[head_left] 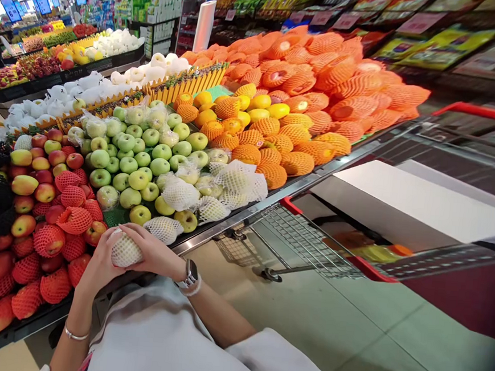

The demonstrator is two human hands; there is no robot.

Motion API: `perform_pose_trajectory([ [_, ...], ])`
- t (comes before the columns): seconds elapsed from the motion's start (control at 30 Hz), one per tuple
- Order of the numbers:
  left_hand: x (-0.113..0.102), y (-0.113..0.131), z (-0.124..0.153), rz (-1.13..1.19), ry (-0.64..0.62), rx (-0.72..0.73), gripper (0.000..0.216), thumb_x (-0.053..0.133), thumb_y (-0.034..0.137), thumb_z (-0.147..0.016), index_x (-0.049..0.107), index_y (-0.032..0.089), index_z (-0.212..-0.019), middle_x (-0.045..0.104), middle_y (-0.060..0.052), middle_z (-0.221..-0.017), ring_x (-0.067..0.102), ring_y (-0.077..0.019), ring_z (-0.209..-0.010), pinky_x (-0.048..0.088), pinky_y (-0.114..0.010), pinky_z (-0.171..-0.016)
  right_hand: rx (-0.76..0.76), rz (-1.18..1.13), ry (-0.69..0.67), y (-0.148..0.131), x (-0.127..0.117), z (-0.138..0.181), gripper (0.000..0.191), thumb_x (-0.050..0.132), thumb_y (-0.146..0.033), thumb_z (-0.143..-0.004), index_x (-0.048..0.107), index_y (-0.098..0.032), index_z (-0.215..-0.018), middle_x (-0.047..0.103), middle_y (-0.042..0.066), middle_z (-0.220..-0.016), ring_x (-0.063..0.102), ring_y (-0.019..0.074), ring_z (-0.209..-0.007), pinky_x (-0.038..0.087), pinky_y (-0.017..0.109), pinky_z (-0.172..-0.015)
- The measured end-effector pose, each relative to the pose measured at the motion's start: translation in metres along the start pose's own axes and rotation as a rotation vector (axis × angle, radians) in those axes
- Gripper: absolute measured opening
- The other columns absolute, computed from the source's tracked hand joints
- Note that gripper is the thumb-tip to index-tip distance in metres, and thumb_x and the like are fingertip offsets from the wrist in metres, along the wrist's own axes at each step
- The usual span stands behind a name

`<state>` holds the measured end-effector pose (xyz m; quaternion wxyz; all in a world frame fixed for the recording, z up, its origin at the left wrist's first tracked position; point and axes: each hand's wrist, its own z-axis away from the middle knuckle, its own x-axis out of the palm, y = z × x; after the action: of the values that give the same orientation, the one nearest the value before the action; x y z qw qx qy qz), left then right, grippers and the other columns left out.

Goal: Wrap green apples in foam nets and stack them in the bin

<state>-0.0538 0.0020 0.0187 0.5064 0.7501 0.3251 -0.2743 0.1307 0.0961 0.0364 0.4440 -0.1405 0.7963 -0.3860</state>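
Observation:
Both my hands are wrapped around one fruit in a white foam net, close to the stand's front edge. My left hand, with a bracelet on its wrist, grips its left side. On the right side, my right hand closes over the top, a watch on its wrist. The net covers the fruit, so its kind is hard to tell. Just beyond my hands lie green apples, some in white foam nets. To the left are red apples, several in red foam nets.
Orange-netted fruit and a tall pile in orange-red nets fill the stand's right part. A metal edge runs along its front. Beside it stands a shopping cart with a white box. Packaged goods line shelves behind.

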Motion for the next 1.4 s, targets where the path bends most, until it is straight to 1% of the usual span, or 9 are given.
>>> perform_pose_trajectory([
  [0.2, -0.022, -0.007, -0.011, -0.016, 0.121, -0.104, 0.086, 0.065, 0.018, -0.086, 0.014, 0.032, -0.154, 0.028, -0.016, -0.157, 0.035, -0.0309, -0.146, 0.042, -0.052, -0.113, 0.011, 0.115, 0.115, 0.028, 0.001, -0.035, 0.090, 0.084, -0.032, -0.069, 0.039, -0.015, -0.145, 0.047, 0.022, -0.142, 0.052, 0.0335, -0.129, 0.045, 0.048, -0.106],
  [0.37, -0.050, -0.011, 0.006, -0.124, 0.258, -0.173, 0.083, 0.065, 0.031, -0.089, 0.014, 0.034, -0.155, 0.023, -0.015, -0.160, 0.025, -0.0326, -0.150, 0.039, -0.056, -0.114, 0.109, 0.289, 0.144, 0.046, 0.012, -0.063, 0.081, 0.079, -0.030, -0.072, 0.041, -0.018, -0.143, 0.049, 0.019, -0.140, 0.052, 0.0329, -0.126, 0.047, 0.048, -0.103],
  [0.6, -0.076, -0.035, 0.055, -0.101, 0.389, -0.319, 0.074, 0.063, 0.034, -0.090, 0.024, 0.031, -0.153, 0.032, -0.015, -0.155, 0.039, -0.0314, -0.142, 0.049, -0.051, -0.105, 0.205, 0.394, 0.033, 0.048, 0.038, -0.066, 0.068, 0.073, -0.028, -0.079, 0.047, -0.019, -0.141, 0.052, 0.018, -0.134, 0.053, 0.0330, -0.120, 0.044, 0.047, -0.101],
  [0.7, -0.107, -0.034, 0.058, -0.166, 0.492, -0.305, 0.062, 0.062, 0.034, -0.091, 0.036, 0.027, -0.147, 0.044, -0.015, -0.147, 0.052, -0.0284, -0.131, 0.054, -0.046, -0.098, 0.235, 0.384, -0.005, 0.046, 0.040, -0.065, 0.068, 0.071, -0.028, -0.081, 0.045, -0.017, -0.143, 0.052, 0.019, -0.136, 0.052, 0.0327, -0.122, 0.043, 0.047, -0.103],
  [0.9, -0.229, -0.036, -0.008, -0.685, 0.721, -0.200, 0.031, 0.053, 0.027, -0.096, 0.062, 0.016, -0.124, 0.059, -0.013, -0.132, 0.049, -0.0273, -0.130, 0.033, -0.053, -0.116, 0.201, 0.464, 0.038, 0.044, 0.044, -0.042, 0.072, 0.068, -0.032, -0.086, 0.037, -0.021, -0.150, 0.029, 0.020, -0.159, 0.029, 0.0400, -0.145, 0.030, 0.059, -0.114],
  [1.03, -0.296, -0.071, -0.071, -0.762, 0.747, -0.380, 0.023, 0.048, 0.016, -0.096, 0.066, 0.010, -0.109, 0.048, -0.006, -0.145, 0.033, -0.0320, -0.142, 0.025, -0.061, -0.117, 0.137, 0.371, 0.084, 0.047, 0.043, -0.009, 0.063, 0.060, -0.036, -0.093, 0.038, -0.024, -0.150, 0.032, 0.018, -0.159, 0.027, 0.0368, -0.148, 0.030, 0.063, -0.115],
  [1.13, -0.317, -0.102, -0.095, -0.678, 0.769, -0.596, 0.014, 0.056, 0.017, -0.093, 0.061, 0.008, -0.083, 0.053, -0.005, -0.140, 0.033, -0.0359, -0.142, 0.021, -0.067, -0.116, 0.157, 0.242, 0.110, 0.050, 0.037, 0.021, 0.054, 0.057, -0.037, -0.094, 0.045, -0.027, -0.146, 0.040, 0.015, -0.154, 0.032, 0.0352, -0.146, 0.033, 0.063, -0.114],
  [1.23, -0.324, -0.121, -0.097, -0.570, 0.840, -0.749, 0.029, 0.060, 0.023, -0.090, 0.048, 0.011, -0.066, 0.065, -0.006, -0.123, 0.041, -0.0379, -0.136, 0.020, -0.071, -0.114, 0.189, 0.141, 0.160, 0.048, 0.026, 0.049, 0.047, 0.055, -0.036, -0.096, 0.050, -0.030, -0.142, 0.044, 0.013, -0.151, 0.039, 0.0322, -0.143, 0.038, 0.059, -0.114],
  [1.4, -0.319, -0.107, -0.092, -0.658, 0.937, -0.677, 0.020, 0.056, 0.022, -0.091, 0.057, 0.009, -0.075, 0.071, -0.003, -0.107, 0.055, -0.0332, -0.122, 0.022, -0.070, -0.113, 0.222, 0.028, 0.269, 0.030, 0.010, 0.071, 0.037, 0.052, -0.035, -0.098, 0.057, -0.031, -0.135, 0.051, 0.011, -0.145, 0.047, 0.0283, -0.137, 0.042, 0.053, -0.113],
])
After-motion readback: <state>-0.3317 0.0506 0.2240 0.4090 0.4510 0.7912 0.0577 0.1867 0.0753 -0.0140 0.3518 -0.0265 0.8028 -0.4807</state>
